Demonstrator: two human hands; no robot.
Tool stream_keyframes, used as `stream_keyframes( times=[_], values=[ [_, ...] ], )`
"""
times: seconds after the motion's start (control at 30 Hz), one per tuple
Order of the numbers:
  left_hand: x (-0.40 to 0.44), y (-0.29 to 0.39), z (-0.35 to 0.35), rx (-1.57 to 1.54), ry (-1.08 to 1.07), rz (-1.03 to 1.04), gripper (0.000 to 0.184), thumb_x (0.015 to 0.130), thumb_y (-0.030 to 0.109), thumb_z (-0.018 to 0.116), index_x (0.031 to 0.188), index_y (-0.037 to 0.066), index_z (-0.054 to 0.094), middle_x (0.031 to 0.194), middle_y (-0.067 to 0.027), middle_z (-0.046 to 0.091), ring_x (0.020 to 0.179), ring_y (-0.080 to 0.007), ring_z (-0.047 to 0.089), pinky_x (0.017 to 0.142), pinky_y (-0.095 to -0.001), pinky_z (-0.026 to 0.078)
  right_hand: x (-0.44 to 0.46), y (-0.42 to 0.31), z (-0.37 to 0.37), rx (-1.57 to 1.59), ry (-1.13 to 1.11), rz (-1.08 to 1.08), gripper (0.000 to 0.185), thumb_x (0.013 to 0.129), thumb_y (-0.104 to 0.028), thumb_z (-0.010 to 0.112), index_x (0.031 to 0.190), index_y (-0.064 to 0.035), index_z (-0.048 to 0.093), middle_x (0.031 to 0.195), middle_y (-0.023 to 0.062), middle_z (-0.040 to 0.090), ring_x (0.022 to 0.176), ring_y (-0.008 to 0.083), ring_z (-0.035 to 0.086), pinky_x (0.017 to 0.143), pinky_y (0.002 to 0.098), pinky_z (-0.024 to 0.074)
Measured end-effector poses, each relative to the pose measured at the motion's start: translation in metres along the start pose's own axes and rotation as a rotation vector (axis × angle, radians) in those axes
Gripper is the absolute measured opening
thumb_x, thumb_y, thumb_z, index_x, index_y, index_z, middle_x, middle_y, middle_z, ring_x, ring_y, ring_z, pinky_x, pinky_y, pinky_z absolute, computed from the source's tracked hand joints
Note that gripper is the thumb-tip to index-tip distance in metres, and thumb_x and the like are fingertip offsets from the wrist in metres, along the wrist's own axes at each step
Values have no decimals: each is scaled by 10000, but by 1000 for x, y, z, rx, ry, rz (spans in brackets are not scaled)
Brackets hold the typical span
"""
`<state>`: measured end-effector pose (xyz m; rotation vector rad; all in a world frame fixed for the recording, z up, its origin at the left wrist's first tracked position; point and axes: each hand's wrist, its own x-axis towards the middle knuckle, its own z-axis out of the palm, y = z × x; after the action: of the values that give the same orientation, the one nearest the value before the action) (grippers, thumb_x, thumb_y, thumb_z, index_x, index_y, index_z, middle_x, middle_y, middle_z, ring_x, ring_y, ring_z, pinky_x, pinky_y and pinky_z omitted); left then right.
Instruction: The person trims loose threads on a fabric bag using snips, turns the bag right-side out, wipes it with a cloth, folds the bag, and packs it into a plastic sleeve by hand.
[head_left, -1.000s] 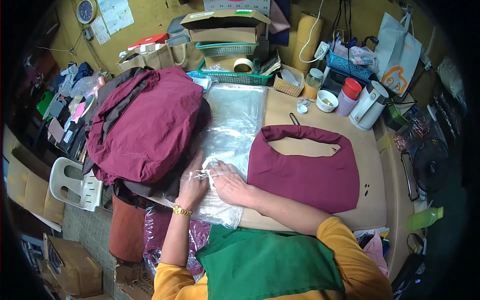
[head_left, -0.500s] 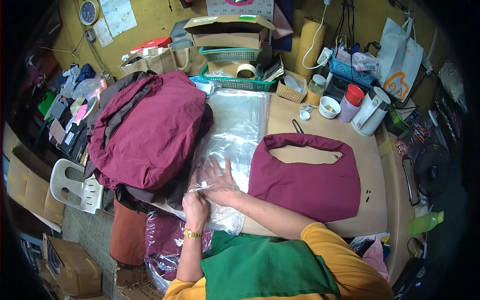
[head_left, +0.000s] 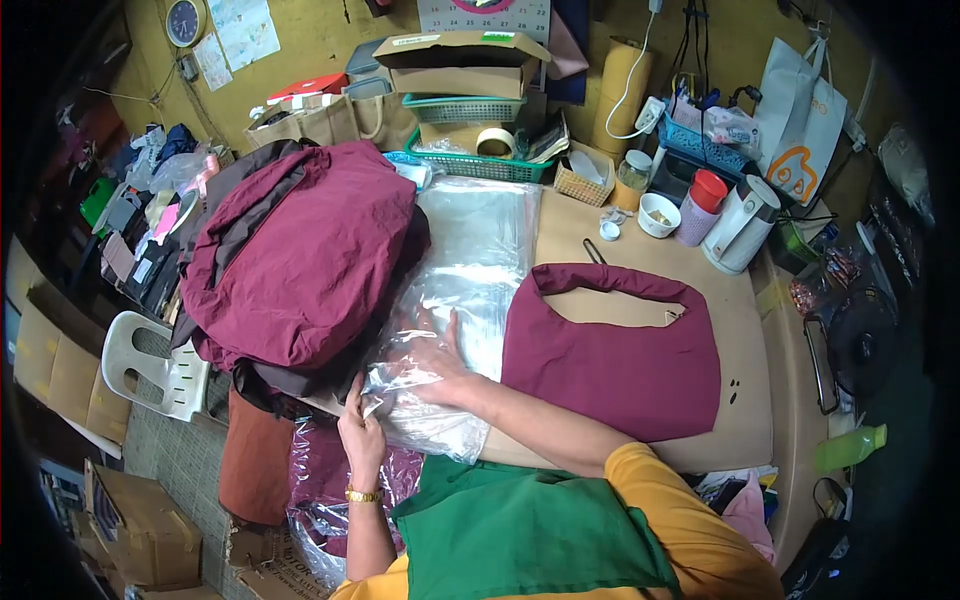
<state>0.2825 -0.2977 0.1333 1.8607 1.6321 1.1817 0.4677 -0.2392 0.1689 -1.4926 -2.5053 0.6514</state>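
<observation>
Clear plastic bags (head_left: 485, 225) lie in a stack on the table, left of a flat maroon shoulder bag (head_left: 615, 370). My right hand (head_left: 430, 360) is inside the top plastic bag, fingers spread under the film. At the bag's lower left edge, my left hand (head_left: 360, 420) pinches the film between thumb and fingers. A large heap of maroon and dark fabric bags (head_left: 300, 260) sits just beyond my left hand.
Behind are green baskets (head_left: 480, 168) with a tape roll, a jar (head_left: 633, 172), a white bowl (head_left: 658, 214) and a kettle (head_left: 742, 225). A white plastic chair (head_left: 150, 370) stands left. Maroon items in plastic (head_left: 335, 470) hang below the table edge.
My left hand has moved left and down with the film edge, away from my right hand. My right hand has opened and gone into the plastic bag.
</observation>
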Motion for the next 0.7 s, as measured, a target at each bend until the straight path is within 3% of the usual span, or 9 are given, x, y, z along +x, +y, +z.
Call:
stream_keyframes(
  times=[0.07,0.13,0.17,0.2,0.27,0.43,0.6,0.67,0.7],
  values=[
    [-1,2,-2,20,-60,-102,518,883,-74,386,1389,9,461,963,-240,650,843,-225,648,784,-334,496,-15,-28,-8,-39,1,-64,429,907,-427,502,1289,-268,613,1567,159,238,1459,453,28,1016,789,-73],
    [-1,4,5,196,85,63,504,912,-45,392,1409,31,425,948,-259,635,811,-237,644,751,-329,495,-24,-44,15,105,-21,-35,423,951,-412,440,1355,-339,543,1527,150,325,1461,428,80,1036,788,-50],
    [-6,17,-2,121,-60,-151,481,944,1,403,1424,36,396,1083,-237,623,796,-255,636,736,-358,496,-25,-42,12,30,-174,13,421,972,-422,398,1357,-333,543,1546,148,285,1464,416,87,1045,776,-57],
    [-9,19,-5,120,-59,-153,481,944,1,403,1424,36,396,1083,-237,623,796,-255,636,736,-358,496,-23,-33,21,29,-176,12,421,972,-422,398,1357,-333,543,1546,148,285,1464,416,87,1045,776,-57],
    [-14,21,-9,-10,31,197,459,959,29,407,1418,43,414,1244,-192,582,900,-250,638,788,-360,496,-14,-8,46,-50,111,-42,437,987,-434,348,1367,-323,534,1563,138,254,1466,408,87,1053,766,-56],
    [-20,100,-111,-666,126,-234,472,908,151,522,1357,15,464,1080,-32,558,811,-64,523,689,-186,422,12,0,19,-47,-90,77,479,1004,-461,255,1385,-325,513,1573,121,247,1479,344,92,1104,701,-51],
    [-88,40,-291,197,1060,158,436,897,70,521,1306,-73,464,1001,-83,627,839,-180,597,811,-286,487,21,-3,13,63,-88,59,507,1008,-479,239,1402,-293,500,1579,127,230,1481,354,59,1099,692,-86],
    [-102,36,-311,400,1201,209,429,895,54,521,1295,-90,464,985,-93,640,845,-203,612,835,-306,500,16,-5,7,52,-106,40,504,1008,-480,248,1395,-291,508,1582,134,217,1482,357,49,1087,702,-100],
    [-99,44,-308,625,1325,235,407,900,61,521,1276,-88,475,972,-89,638,841,-201,612,826,-299,501,7,-11,1,21,-114,22,490,1003,-468,294,1382,-262,524,1563,120,267,1466,345,135,1110,682,0]
  ],
)
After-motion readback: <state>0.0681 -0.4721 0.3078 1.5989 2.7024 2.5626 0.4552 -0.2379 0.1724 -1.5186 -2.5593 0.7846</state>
